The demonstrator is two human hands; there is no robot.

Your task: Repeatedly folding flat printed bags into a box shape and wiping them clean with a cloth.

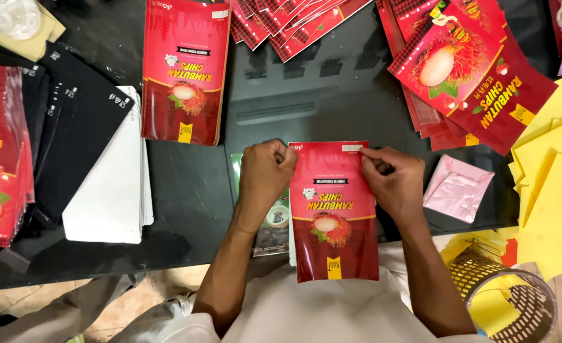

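Glossy black tabletop [332, 95] carries stacks of red pouches, and at its near edge the left hand [265, 174] and right hand [392, 181] each pinch a far corner of a red snack pouch [334, 213], which could crease or slide off; the wire basket [503, 295] near right holds yellow sheets
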